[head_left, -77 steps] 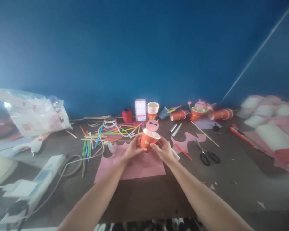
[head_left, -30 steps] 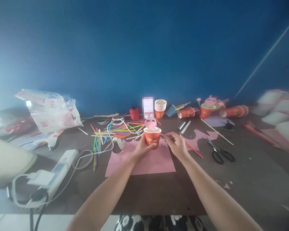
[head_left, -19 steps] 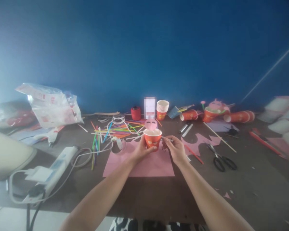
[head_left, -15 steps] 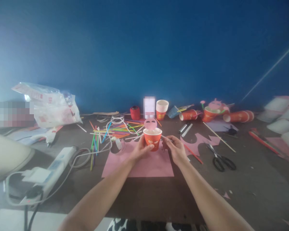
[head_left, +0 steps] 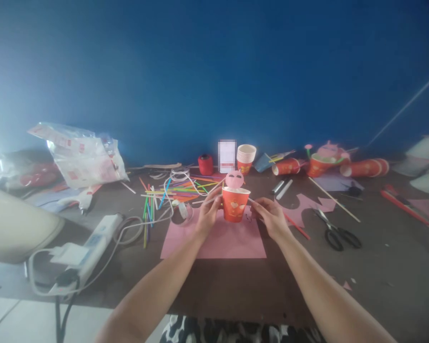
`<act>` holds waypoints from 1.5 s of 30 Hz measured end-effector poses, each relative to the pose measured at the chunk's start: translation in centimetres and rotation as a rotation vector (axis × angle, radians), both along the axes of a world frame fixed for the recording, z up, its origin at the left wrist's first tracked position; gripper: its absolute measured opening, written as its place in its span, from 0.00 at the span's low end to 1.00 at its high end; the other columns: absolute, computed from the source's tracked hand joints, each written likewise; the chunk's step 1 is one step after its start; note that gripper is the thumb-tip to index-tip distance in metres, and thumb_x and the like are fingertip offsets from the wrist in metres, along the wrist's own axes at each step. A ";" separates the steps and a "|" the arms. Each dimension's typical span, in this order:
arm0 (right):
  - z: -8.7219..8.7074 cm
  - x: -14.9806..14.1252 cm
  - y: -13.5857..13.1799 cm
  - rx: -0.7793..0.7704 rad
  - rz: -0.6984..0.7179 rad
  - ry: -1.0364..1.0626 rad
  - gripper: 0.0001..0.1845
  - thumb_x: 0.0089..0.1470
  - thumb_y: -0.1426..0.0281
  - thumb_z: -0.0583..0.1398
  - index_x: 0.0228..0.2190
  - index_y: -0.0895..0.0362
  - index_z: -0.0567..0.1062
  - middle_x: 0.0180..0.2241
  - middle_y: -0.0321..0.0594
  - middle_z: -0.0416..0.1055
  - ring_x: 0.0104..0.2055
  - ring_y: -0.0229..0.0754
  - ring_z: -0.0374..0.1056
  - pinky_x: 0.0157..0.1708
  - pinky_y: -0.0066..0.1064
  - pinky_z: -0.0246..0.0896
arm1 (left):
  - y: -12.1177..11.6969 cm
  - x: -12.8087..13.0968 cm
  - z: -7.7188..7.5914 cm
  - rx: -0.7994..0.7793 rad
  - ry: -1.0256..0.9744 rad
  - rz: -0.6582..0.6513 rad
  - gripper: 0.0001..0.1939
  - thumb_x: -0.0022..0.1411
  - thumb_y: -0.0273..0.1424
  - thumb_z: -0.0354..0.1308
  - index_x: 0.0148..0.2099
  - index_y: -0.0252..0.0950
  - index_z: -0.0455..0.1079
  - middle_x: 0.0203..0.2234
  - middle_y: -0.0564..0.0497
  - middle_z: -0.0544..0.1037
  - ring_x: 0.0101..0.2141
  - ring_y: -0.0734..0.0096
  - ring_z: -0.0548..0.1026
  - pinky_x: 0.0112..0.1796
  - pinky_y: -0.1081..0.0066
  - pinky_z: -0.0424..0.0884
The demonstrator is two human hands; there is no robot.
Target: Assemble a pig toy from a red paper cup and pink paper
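A: What are the fingers doing?
B: On the right hand, thumb and forefinger are pinching a thin pale piece at the three o'clock side of a red paper cup.
A: And the left hand?
B: Its fingers bend in at the cup's nine o'clock edge. I can't tell whether they press on the cup or on something slim beside it.
A: So the cup is between both hands?
B: Yes, upright, with a pink cut-out rising above its rim at twelve. Under it is a pink sheet; whether the cup rests there or is lifted, I can't make out.
A: Farther out, with the cup as the middle of the dial?
B: Stacked cups between twelve and one, and a red spool between ten and eleven. Coloured sticks lie scattered just past nine. A pink scrap is at three, the black-handled scissors well apart, just past three. Another decorated cup stands towards two.
A: And at the edges?
B: A white power strip between eight and nine, and a plastic bag between nine and ten, all on the dark surface.
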State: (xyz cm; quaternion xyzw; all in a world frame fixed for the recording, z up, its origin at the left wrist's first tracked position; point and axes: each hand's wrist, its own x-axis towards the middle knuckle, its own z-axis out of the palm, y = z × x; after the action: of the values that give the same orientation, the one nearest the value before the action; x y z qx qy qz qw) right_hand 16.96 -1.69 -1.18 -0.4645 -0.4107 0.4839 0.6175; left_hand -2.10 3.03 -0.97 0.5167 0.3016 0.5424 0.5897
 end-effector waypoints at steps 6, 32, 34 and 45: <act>-0.2 -0.2 0.0 0.084 0.027 -0.177 0.15 0.48 0.59 0.63 0.32 0.58 0.74 0.20 0.34 0.68 0.20 0.35 0.64 0.22 0.28 0.61 | 0.5 -0.2 -0.4 -0.028 -0.015 0.046 0.20 0.55 0.41 0.61 0.48 0.38 0.72 0.40 0.46 0.78 0.37 0.62 0.77 0.35 0.65 0.73; 0.5 -0.1 -0.6 0.159 -0.107 -0.511 0.09 0.52 0.64 0.58 0.32 0.57 0.74 0.22 0.35 0.69 0.22 0.36 0.64 0.22 0.26 0.59 | 0.0 -0.3 1.0 0.138 0.064 0.003 0.11 0.55 0.37 0.61 0.35 0.34 0.70 0.28 0.52 0.73 0.28 0.76 0.70 0.33 0.73 0.69; 0.6 -0.1 -0.7 0.175 -0.123 -0.545 0.09 0.52 0.66 0.58 0.32 0.57 0.75 0.24 0.36 0.71 0.24 0.37 0.66 0.24 0.26 0.61 | 0.0 -0.4 1.3 0.157 0.083 -0.035 0.11 0.54 0.37 0.62 0.34 0.33 0.70 0.28 0.51 0.73 0.29 0.76 0.70 0.33 0.73 0.69; 1.0 -0.1 -1.3 0.289 -0.125 -0.768 0.08 0.53 0.70 0.57 0.34 0.55 0.75 0.33 0.40 0.75 0.34 0.42 0.71 0.35 0.30 0.64 | -0.2 -0.4 0.9 0.240 0.227 0.069 0.12 0.60 0.38 0.54 0.40 0.35 0.72 0.35 0.47 0.75 0.35 0.68 0.73 0.36 0.69 0.70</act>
State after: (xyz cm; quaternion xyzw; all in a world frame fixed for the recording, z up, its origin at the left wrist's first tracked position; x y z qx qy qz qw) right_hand 16.90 -2.95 -0.14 -0.5439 -0.6460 0.1742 0.5064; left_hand -2.50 2.85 -0.11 0.6307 0.3170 0.5328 0.4668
